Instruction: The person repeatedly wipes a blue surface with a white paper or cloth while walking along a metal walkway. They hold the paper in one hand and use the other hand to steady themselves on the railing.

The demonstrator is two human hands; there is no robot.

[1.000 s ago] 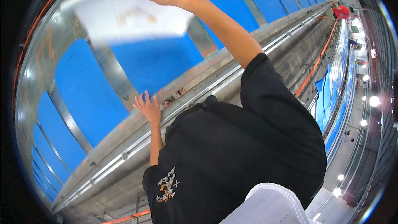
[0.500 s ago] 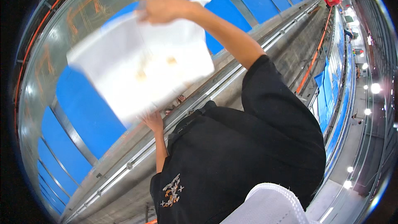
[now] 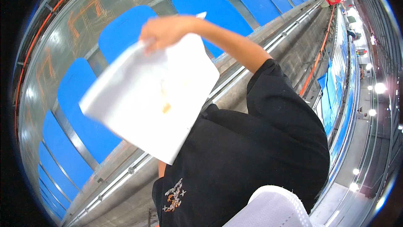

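Note:
My right hand (image 3: pixel 161 33), closed, grips the upper edge of a limp white sheet (image 3: pixel 138 88) that looks like fabric. The sheet hangs above a row of blue panels and bears small yellow-brown marks near its middle. Its lower corner overlaps my black shirt (image 3: pixel 247 143). Motion blurs the fingers and the sheet's left side. Behind the sheet my left hand is hidden; only a bit of the left forearm shows beneath the lower corner. Under and beside the sheet lie flat blue panels with rounded ends, such as one blue panel (image 3: pixel 77 97) at the left.
A long table (image 3: pixel 96 34) carries the blue panels in a row. Along its near side runs a metal rail (image 3: pixel 113 181). Across the aisle, more blue material (image 3: pixel 329 82) lies by an orange rail (image 3: pixel 315 76). A person in red (image 3: pixel 334 0) stands far off.
My right hand and the white sheet have moved downward and nearer to me. The sheet now covers my left hand, which showed at its lower edge before, and uncovers more blue panels.

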